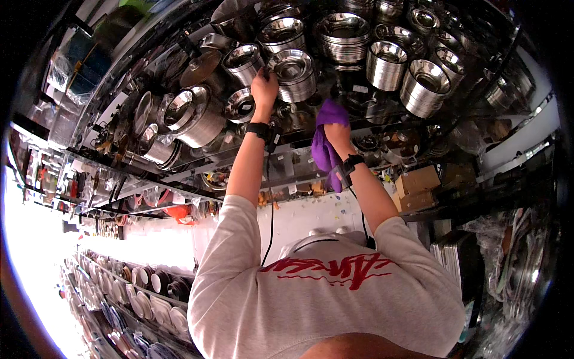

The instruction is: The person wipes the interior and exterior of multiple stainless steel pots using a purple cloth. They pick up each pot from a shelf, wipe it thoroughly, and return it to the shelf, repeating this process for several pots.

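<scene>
My left hand point(264, 89) reaches between two stacks of stainless steel bowls on the upper shelf. Its fingertips are at the right side of the smaller bowl stack point(244, 67), and the wider bowl stack point(293, 78) stands just right of them. Whether the fingers grip a rim is hard to see. In my right hand point(338, 137) a purple cloth point(326, 150) is bunched, hanging down beside the wrist in front of the shelf. Below the left hand's fingers, a small steel dish point(241, 106) lies on the shelf.
More stacked steel bowls point(426, 89) fill the shelf's right side. To the left are a large steel bowl stack point(197, 119) and a round lid point(201, 67). Cardboard boxes point(417, 186) sit lower right. Black cables point(272, 215) run from both wrist straps. Plates point(159, 282) line racks at lower left.
</scene>
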A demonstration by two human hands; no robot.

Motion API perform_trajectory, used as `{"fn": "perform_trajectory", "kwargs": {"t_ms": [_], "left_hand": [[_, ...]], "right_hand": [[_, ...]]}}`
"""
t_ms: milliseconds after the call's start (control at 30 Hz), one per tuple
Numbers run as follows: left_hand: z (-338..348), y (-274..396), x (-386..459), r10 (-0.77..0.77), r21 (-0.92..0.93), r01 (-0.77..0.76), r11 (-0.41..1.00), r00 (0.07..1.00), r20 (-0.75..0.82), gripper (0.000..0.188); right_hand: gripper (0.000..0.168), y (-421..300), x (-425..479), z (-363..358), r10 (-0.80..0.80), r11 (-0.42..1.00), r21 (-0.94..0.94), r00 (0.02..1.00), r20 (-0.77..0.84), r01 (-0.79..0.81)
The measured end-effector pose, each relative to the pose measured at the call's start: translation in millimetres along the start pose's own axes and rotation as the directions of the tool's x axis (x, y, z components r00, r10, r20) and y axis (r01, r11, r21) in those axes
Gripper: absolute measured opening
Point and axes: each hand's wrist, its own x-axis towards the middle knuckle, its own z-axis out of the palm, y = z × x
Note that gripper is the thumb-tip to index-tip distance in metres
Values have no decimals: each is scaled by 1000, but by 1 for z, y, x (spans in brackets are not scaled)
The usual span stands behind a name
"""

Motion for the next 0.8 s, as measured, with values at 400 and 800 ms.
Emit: {"fn": "perform_trajectory", "kwargs": {"t_ms": [400, 800], "left_hand": [[-54, -72, -69, -104, 53, 104, 993, 994, 10, 43], [-76, -71, -79, -60, 115, 45, 992, 990, 126, 26]], "right_hand": [[17, 8, 3, 10, -273, 961, -86, 946, -173, 262], [18, 16, -1, 11, -123, 988, -97, 992, -30, 119]]}}
